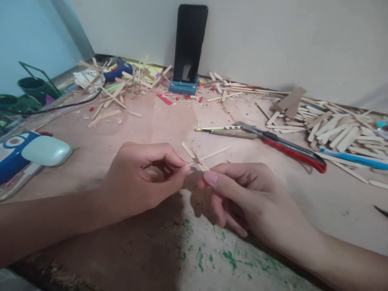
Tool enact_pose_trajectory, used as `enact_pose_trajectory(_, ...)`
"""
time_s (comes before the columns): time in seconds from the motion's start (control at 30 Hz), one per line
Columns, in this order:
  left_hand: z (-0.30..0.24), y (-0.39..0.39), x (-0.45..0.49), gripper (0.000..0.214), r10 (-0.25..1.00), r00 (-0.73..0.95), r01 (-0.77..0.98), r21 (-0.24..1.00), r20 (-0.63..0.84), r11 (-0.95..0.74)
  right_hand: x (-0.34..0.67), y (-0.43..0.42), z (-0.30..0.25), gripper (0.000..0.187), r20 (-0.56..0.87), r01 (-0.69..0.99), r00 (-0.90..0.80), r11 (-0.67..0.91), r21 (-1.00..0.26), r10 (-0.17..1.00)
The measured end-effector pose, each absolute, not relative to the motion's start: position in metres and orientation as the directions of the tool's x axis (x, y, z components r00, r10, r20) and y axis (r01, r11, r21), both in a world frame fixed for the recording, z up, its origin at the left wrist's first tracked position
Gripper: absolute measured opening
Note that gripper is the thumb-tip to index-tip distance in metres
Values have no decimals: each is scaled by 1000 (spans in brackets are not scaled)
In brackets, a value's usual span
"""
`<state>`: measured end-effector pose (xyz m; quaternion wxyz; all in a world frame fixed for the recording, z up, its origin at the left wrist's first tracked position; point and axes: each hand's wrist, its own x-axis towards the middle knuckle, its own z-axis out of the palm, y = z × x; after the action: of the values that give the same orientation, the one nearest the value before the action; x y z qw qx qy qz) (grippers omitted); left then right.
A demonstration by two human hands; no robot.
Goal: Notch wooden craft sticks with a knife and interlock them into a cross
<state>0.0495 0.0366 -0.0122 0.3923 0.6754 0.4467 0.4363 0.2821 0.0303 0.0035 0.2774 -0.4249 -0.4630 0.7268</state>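
Observation:
Two thin wooden craft sticks meet in a small cross above the middle of the table. My left hand (148, 173) pinches the near end of the slimmer stick (216, 153), which points up to the right. Between the thumb and forefinger of my right hand (245, 194) is the lower end of the flatter stick (188, 150). The sticks touch where they cross, just past my fingertips; whether they are joined there I cannot tell. Beyond my right hand lie a red utility knife (291, 149) and a thin brush (218, 128).
A phone (190, 44) stands upright in a blue holder (183, 87) by the wall. Loose craft sticks (339, 129) are heaped at the right, near a blue pen (357, 158). Crossed stick pieces (117, 95) lie back left. A pale mouse-shaped object (47, 150) sits at the left.

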Motion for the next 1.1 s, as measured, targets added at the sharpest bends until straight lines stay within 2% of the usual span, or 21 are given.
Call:
enact_pose_trajectory(0.17, -14, 33, 53, 23, 958, 196, 282, 924, 208, -259, 282, 26, 4, 50, -345, -32, -488, -412, -911, 802)
enact_pose_trajectory(0.4, -15, 28, 54, 23, 961, 175, 324, 909, 214, -262, 280, 21, 3, 56, -335, -37, -451, -392, -919, 827)
enact_pose_trajectory(0.67, -12, 27, 56, 18, 928, 223, 420, 829, 300, -369, 273, 15, 3, 57, -336, -85, -389, -396, -914, 858)
enact_pose_trajectory(0.77, -12, 29, 52, 19, 903, 253, 473, 770, 347, -428, 274, 17, 2, 45, -344, -102, -393, -413, -905, 853)
enact_pose_trajectory(0.87, -10, 31, 50, 19, 884, 271, 504, 726, 381, -468, 276, 19, 3, 45, -346, -103, -408, -419, -902, 845)
enact_pose_trajectory(1.1, -13, 26, 56, 19, 940, 229, 349, 880, 254, -323, 272, 12, 2, 57, -283, -42, -358, -318, -947, 890)
